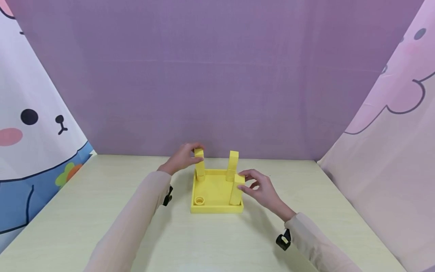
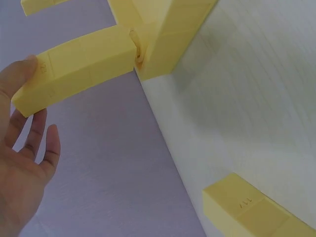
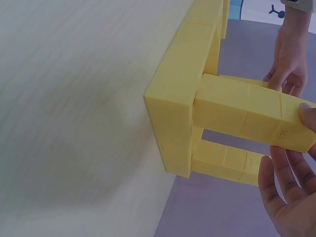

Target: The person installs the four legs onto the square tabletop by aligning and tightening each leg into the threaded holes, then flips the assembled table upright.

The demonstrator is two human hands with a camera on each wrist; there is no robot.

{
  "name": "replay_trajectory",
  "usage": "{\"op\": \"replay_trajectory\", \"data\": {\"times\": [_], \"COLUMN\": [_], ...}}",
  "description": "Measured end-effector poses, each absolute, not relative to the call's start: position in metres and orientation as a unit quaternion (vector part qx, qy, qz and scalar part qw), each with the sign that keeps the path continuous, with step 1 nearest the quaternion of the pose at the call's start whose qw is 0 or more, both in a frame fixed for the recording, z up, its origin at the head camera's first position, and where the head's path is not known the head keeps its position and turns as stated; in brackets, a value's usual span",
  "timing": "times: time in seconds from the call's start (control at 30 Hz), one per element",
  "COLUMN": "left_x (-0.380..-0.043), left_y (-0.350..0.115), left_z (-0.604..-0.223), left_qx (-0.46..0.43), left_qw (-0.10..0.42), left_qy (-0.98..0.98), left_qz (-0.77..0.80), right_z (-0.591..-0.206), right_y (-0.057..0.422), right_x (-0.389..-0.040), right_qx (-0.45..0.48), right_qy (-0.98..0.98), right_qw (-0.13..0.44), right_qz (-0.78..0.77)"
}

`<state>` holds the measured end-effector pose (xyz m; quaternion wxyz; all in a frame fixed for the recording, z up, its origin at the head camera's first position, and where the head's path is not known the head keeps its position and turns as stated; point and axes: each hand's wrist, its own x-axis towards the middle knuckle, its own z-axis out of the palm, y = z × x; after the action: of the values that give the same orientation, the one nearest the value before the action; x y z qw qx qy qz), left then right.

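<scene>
A shallow yellow tray (image 1: 216, 209) lies on the table, with three square yellow posts rising from its corners. My left hand (image 1: 183, 156) pinches the upper end of the back left post (image 2: 74, 64) between thumb and fingers. At the front right corner, my right hand (image 1: 259, 187) holds the top of another post (image 3: 247, 108), which leans slightly. The back right post (image 1: 232, 166) stands with no hand on it. A round raised socket (image 1: 199, 201) shows in the front left corner. In the left wrist view, the left-held post meets the tray at a visible gap.
A separate yellow block (image 2: 252, 207) with a number on it shows in the left wrist view, hidden in the head view. The pale wooden table (image 1: 210, 245) ends at a purple cloth backdrop (image 1: 217, 83). Printed curtains (image 1: 37, 151) flank both sides.
</scene>
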<state>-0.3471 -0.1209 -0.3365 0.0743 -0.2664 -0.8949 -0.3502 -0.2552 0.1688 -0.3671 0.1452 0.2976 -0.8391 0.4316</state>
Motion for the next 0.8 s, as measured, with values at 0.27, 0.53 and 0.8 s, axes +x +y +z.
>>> {"op": "replay_trajectory", "data": {"times": [0.27, 0.53, 0.8], "left_x": [-0.3489, -0.3467, -0.3466], "left_y": [-0.1214, -0.1201, -0.119], "left_z": [-0.3418, -0.3453, -0.3448], "left_qx": [-0.26, -0.257, -0.252], "left_qw": [0.08, 0.099, 0.098], "left_qy": [-0.88, -0.881, -0.884], "left_qz": [-0.389, -0.386, -0.38], "right_z": [-0.3664, -0.3665, -0.3676], "right_y": [0.1681, 0.1684, 0.1686], "right_x": [-0.255, -0.255, -0.2558], "right_qx": [0.299, 0.301, 0.299], "right_qy": [-0.839, -0.838, -0.84], "right_qw": [0.146, 0.15, 0.153], "right_qz": [0.431, 0.429, 0.427]}}
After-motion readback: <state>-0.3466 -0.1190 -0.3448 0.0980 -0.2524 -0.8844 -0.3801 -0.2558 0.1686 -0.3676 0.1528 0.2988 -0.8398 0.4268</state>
